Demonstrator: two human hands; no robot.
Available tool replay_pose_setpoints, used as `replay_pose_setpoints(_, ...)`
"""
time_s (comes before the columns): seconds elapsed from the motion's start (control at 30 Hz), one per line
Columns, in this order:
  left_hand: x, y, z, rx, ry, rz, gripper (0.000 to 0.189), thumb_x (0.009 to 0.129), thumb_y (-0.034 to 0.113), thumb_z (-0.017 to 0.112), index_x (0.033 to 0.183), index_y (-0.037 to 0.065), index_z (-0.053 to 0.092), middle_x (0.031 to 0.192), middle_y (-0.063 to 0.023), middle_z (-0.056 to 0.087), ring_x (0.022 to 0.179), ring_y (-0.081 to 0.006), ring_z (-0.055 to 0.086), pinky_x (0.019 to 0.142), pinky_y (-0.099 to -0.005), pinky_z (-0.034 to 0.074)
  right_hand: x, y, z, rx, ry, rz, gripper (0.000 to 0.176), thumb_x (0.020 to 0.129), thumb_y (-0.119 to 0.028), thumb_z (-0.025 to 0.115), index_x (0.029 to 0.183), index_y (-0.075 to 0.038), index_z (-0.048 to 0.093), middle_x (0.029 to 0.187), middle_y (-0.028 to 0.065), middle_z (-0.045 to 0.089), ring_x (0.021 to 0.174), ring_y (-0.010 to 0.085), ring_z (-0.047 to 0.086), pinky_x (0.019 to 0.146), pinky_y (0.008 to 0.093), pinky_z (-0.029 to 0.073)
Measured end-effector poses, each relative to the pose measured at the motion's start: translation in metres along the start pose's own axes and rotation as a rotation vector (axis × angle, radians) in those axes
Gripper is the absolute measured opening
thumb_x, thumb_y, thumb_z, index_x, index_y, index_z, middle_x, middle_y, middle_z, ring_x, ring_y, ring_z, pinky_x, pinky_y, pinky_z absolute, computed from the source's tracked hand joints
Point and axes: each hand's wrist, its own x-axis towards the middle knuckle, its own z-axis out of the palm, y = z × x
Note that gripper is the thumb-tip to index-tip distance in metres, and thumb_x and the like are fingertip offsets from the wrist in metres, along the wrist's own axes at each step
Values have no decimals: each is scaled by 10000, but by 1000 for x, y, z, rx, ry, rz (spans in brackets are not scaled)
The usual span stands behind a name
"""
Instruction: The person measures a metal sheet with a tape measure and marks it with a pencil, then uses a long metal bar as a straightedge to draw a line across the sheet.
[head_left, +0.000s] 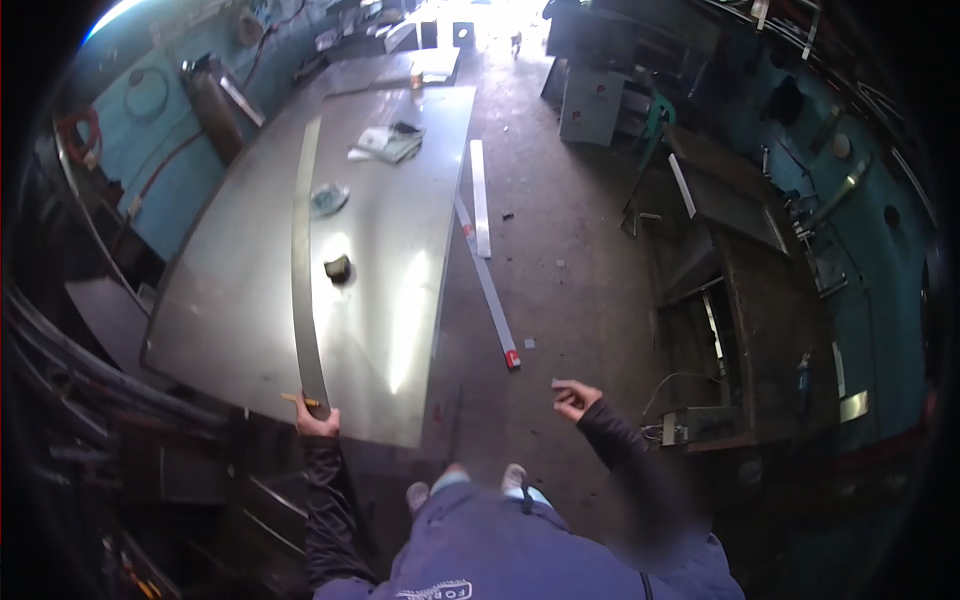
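A long, thin metal strip (303, 250) lies lengthwise on the shiny metal sheet (230, 300) that covers the table. My left hand (318, 421) is closed around the strip's near end, at the front edge of the sheet. A yellow, pencil-like stick (313, 403) also pokes out from the fingers of that hand. Away from the table, my right hand (577, 399) hangs over the floor with its fingers curled and pinched together; anything between them is too small to make out. On the sheet, a small dark roll-like object (338, 269) rests beside the strip.
A clear round roll (329, 200) and a pile of cloth or papers (390, 143) lie farther up the sheet. Two long pale bars (480, 200) are on the floor beside the table. To the right stands a dark workbench (770, 330); a gas cylinder (222, 105) leans back left.
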Motion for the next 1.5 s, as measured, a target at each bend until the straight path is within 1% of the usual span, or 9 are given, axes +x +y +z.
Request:
replay_pose_setpoints(0.07, -17, 9, 2, 39, -6, 43, 701, 586, 171, 674, 1240, 6, 484, 1066, -248, 601, 1001, -394, 590, 859, -399, 474, 20, -1, -33, 5, 1, -232, 385, 791, -82, 677, 1162, -55, 579, 918, 103, 674, 787, 137, 645, 698, 280, 539)
replay_pose_setpoints(0.23, -40, 72, -3, 106, -132, 63, 690, 599, 149, 666, 1251, 38, 469, 1097, -240, 584, 1018, -399, 576, 861, -417, 478, 70, -43, -54, 24, -11, -17, 365, 827, -67, 653, 1183, -68, 571, 925, 70, 671, 831, 129, 634, 744, 282, 531)
replay_pose_setpoints(0.73, -31, 48, 42, 324, -337, -31, 726, 616, 179, 708, 1288, 116, 439, 1017, -126, 562, 942, -331, 586, 792, -374, 504, 266, -74, -70, -316, -263, -294, 409, 794, -86, 674, 1189, -120, 573, 995, 39, 682, 951, 162, 643, 810, 319, 510)
replay_pose_setpoints(0.9, -33, 47, 26, 237, 19, -70, 749, 641, 300, 832, 1249, 68, 461, 1123, -129, 597, 1023, -277, 594, 862, -369, 484, 361, -90, -59, -418, -351, -437, 433, 761, -89, 689, 1178, -126, 578, 1008, 37, 680, 972, 170, 638, 823, 327, 495)
replay_pose_setpoints(1.07, -62, 37, 15, 13, 573, -386, 192, 950, 189, 530, 1042, 29, 581, 800, -38, 657, 717, -122, 626, 644, -232, 497, 437, -100, -17, -501, -472, -699, 467, 721, -98, 714, 1169, -108, 579, 1039, 80, 649, 1008, 230, 616, 849, 349, 485)
replay_pose_setpoints(1.27, -114, 50, -4, 296, 1162, -514, 342, 970, 306, 477, 923, -13, 590, 798, -59, 599, 708, -141, 594, 601, -244, 497, 519, -106, 54, -593, -629, -935, 515, 696, -212, 754, 1168, -115, 574, 1135, 94, 599, 1105, 290, 543, 940, 402, 423)
replay_pose_setpoints(1.33, -129, 63, -6, -86, 1308, -1008, 310, 963, 250, 499, 889, -37, 588, 782, -96, 612, 737, -182, 627, 633, -279, 507, 541, -107, 79, -588, -715, -990, 555, 682, -248, 769, 1183, -124, 564, 1163, 79, 582, 1122, 281, 527, 964, 415, 396)
replay_pose_setpoints(1.4, -185, 10, 14, 493, 1179, -629, 345, 925, 329, 562, 906, -11, 623, 794, -79, 639, 705, -175, 606, 680, -315, 478, 554, -113, 106, -594, -760, -1075, 586, 668, -271, 781, 1192, -130, 558, 1170, 67, 575, 1120, 267, 519, 967, 419, 385)
replay_pose_setpoints(1.5, -186, 26, 44, 219, 1098, -1329, 432, 707, 413, 792, 820, 14, 671, 785, -66, 663, 727, -143, 603, 713, -297, 477, 564, -119, 144, -587, -905, -1147, 622, 637, -306, 800, 1185, -130, 562, 1159, 54, 559, 1120, 261, 499, 966, 417, 381)
